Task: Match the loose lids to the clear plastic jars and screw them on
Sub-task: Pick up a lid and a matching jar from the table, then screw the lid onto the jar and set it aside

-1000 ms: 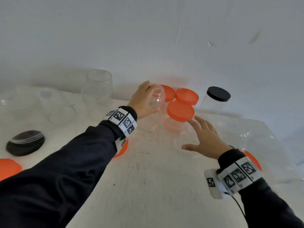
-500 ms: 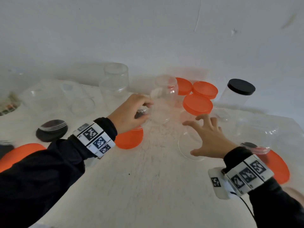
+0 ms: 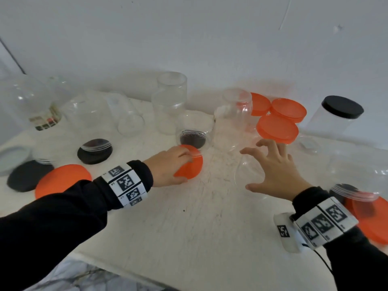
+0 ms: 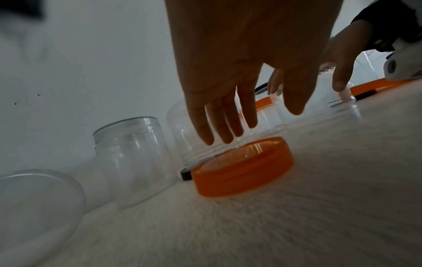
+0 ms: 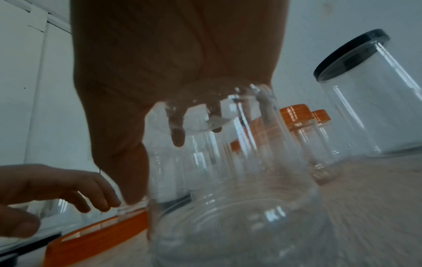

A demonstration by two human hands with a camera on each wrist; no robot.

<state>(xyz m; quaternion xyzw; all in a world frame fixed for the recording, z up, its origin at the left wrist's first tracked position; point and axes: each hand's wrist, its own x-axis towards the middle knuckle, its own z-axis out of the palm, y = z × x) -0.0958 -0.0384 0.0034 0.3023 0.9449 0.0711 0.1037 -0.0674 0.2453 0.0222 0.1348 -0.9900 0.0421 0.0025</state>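
An orange lid [image 3: 190, 166] lies open side up on the white table [image 3: 189, 227]. My left hand [image 3: 171, 165] is over it, fingers straight and reaching down to its far rim [image 4: 242, 168]. The thumb stays off it. A wide clear jar [image 3: 241, 175] stands open-mouthed just right of the lid. My right hand [image 3: 273, 169] covers its mouth from above, its curled fingers and thumb spread round the rim. In the right wrist view the jar [image 5: 228, 207] sits under my palm, with the thumb down its left side.
A tall clear jar [image 3: 233, 120] and a low jar over a black lid [image 3: 192, 139] stand right behind the orange lid. Orange-lidded jars [image 3: 277, 128] and a black-lidded jar [image 3: 340, 114] are at the back right. Loose black lids [image 3: 94, 151] and an orange lid [image 3: 63, 179] lie left.
My left hand let go of the tall clear jar and came down and back to the orange lid. My right hand's fingers curled over the wide jar's mouth.
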